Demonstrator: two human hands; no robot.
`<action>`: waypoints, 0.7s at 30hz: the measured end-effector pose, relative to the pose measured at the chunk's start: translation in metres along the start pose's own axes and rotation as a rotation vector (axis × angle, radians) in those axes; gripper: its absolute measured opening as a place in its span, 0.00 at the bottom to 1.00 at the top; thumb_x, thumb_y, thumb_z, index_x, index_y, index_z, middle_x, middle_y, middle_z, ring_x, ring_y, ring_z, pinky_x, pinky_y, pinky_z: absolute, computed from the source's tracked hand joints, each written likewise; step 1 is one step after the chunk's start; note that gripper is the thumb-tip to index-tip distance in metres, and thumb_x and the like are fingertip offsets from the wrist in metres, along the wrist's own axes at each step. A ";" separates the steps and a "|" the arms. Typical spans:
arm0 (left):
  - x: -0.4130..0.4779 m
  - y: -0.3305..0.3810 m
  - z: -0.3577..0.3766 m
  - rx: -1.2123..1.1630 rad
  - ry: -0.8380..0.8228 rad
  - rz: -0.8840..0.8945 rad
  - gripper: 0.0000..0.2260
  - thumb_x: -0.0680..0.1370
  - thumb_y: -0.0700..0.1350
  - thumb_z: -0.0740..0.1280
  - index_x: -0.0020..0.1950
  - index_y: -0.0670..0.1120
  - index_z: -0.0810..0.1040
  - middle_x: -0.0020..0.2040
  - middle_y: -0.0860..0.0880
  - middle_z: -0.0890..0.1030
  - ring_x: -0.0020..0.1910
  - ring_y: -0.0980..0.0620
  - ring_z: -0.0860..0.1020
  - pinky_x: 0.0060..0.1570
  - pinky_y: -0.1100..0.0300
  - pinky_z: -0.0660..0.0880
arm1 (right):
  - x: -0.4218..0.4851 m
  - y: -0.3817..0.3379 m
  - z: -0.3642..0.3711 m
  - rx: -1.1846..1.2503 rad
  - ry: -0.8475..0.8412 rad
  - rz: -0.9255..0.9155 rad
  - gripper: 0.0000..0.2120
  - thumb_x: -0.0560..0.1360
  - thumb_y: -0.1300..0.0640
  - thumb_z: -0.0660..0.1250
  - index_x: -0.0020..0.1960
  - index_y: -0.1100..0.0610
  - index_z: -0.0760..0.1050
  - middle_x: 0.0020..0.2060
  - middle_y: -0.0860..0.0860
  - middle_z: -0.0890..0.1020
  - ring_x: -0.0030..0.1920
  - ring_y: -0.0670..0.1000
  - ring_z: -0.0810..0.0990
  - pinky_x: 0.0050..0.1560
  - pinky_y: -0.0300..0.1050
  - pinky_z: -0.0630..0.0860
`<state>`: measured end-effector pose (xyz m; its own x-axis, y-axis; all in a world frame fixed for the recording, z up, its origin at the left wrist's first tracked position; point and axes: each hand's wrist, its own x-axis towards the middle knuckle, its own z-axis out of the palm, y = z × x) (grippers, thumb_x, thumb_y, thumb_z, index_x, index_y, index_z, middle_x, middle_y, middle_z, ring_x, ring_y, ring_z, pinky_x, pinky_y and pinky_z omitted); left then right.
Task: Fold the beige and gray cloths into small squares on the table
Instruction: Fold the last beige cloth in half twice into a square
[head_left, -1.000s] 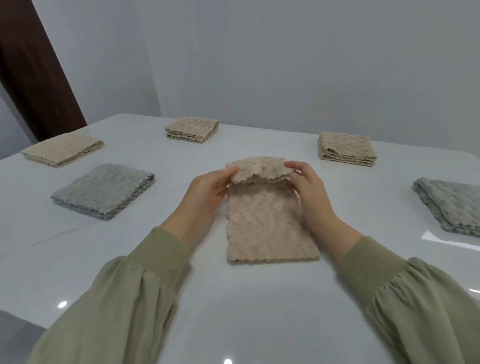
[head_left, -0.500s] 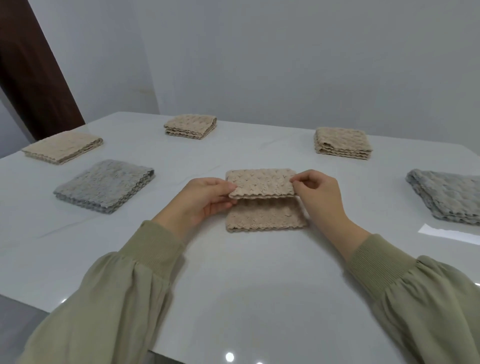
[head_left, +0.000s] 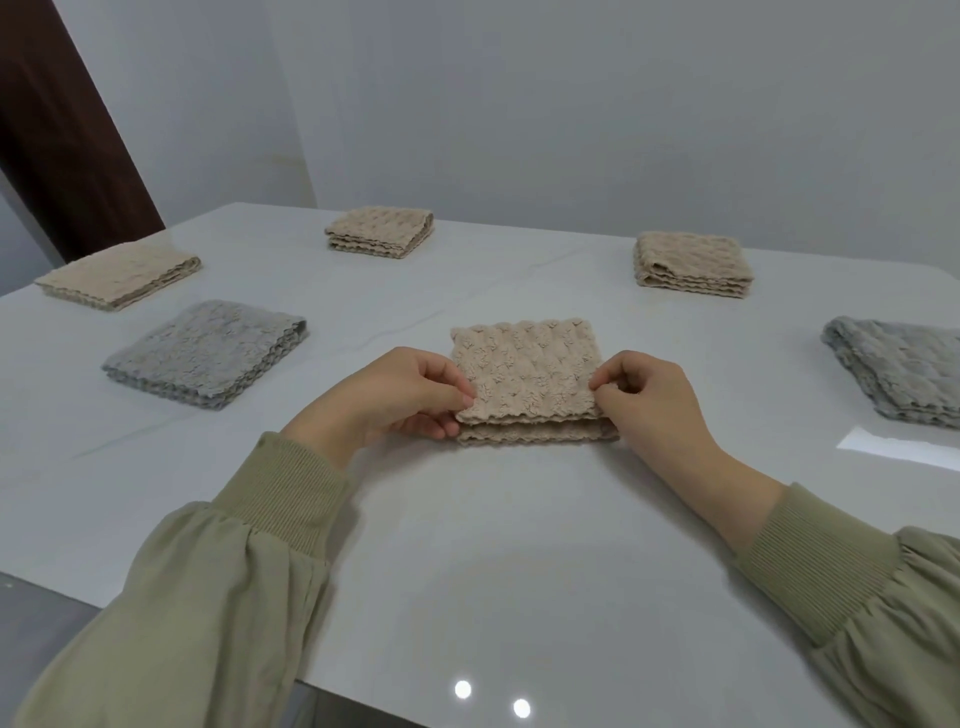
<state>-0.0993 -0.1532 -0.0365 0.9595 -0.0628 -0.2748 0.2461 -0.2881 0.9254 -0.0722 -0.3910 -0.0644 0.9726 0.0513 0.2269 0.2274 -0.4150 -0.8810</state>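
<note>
A beige textured cloth lies folded in half at the middle of the white table. Its upper layer sits a little short of the lower layer's near edge. My left hand pinches the upper layer's near left corner between thumb and fingers. My right hand pinches the near right corner the same way. Both hands rest low over the table on either side of the cloth.
Folded beige cloths lie at the far left, back centre and back right. A folded gray cloth sits left of my hands, another gray cloth at the right edge. A dark wooden door stands back left.
Both hands carried the cloth's far end toward me and laid it over the near half. The long strip is now a short doubled square.
</note>
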 end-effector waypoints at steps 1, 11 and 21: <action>0.000 0.000 0.000 0.017 0.004 -0.001 0.05 0.74 0.32 0.68 0.42 0.41 0.79 0.30 0.48 0.78 0.27 0.54 0.78 0.28 0.65 0.76 | 0.000 0.000 0.000 -0.011 -0.003 -0.001 0.10 0.69 0.67 0.63 0.35 0.55 0.76 0.28 0.53 0.77 0.29 0.48 0.71 0.31 0.38 0.69; 0.001 -0.001 0.006 0.191 0.066 0.040 0.05 0.73 0.40 0.72 0.40 0.40 0.81 0.27 0.48 0.79 0.24 0.54 0.76 0.24 0.65 0.72 | -0.008 -0.008 0.000 -0.428 -0.066 -0.130 0.09 0.69 0.66 0.62 0.37 0.55 0.77 0.28 0.43 0.73 0.34 0.43 0.71 0.35 0.39 0.66; 0.005 -0.003 0.006 0.254 0.050 0.045 0.03 0.71 0.39 0.73 0.38 0.43 0.82 0.26 0.46 0.79 0.24 0.54 0.75 0.26 0.65 0.73 | 0.001 -0.020 0.004 -0.771 0.145 -0.518 0.11 0.67 0.58 0.56 0.36 0.59 0.77 0.32 0.54 0.75 0.37 0.58 0.73 0.39 0.48 0.66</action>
<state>-0.0963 -0.1581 -0.0419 0.9759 -0.0356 -0.2153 0.1663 -0.5174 0.8394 -0.0753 -0.3788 -0.0482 0.7319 0.3058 0.6089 0.4844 -0.8620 -0.1494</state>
